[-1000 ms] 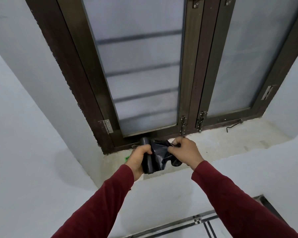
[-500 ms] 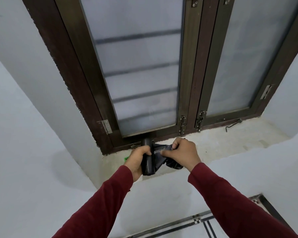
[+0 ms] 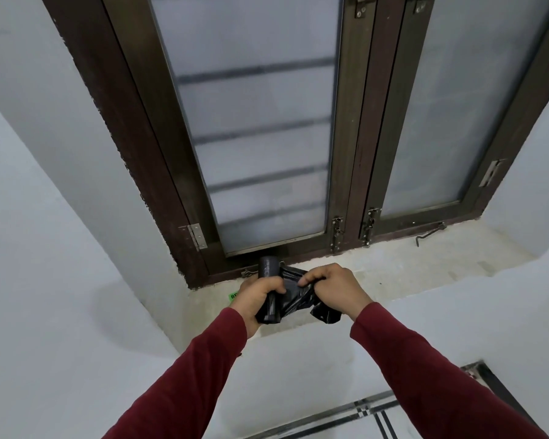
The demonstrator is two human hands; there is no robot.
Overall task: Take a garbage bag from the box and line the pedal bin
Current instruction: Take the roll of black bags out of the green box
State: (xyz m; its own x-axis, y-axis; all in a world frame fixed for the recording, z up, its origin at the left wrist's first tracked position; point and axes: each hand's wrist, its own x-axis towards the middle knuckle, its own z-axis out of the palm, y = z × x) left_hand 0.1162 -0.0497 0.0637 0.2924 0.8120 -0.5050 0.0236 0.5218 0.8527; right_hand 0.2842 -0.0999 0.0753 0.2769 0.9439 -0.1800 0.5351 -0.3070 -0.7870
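A black roll of garbage bags [image 3: 269,268] stands upright in my left hand [image 3: 256,297], which is closed around its middle. A loose black bag [image 3: 298,299] stretches from the roll to my right hand [image 3: 333,288], whose fingers pinch and bunch the plastic; a crumpled end hangs below that hand. Both hands are over the window sill [image 3: 409,261]. A small green bit of packaging [image 3: 233,295] peeks out behind my left hand; the box is mostly hidden. No pedal bin is in view.
A dark wooden window frame [image 3: 349,153] with frosted panes rises behind the sill, with bolts and a hook latch [image 3: 430,233] at its base. White walls flank the recess. Tiled floor with dark stripes [image 3: 371,410] shows at the bottom right.
My right hand has drawn closer to my left and gathered more of the loose bag; the roll stays upright in my left hand.
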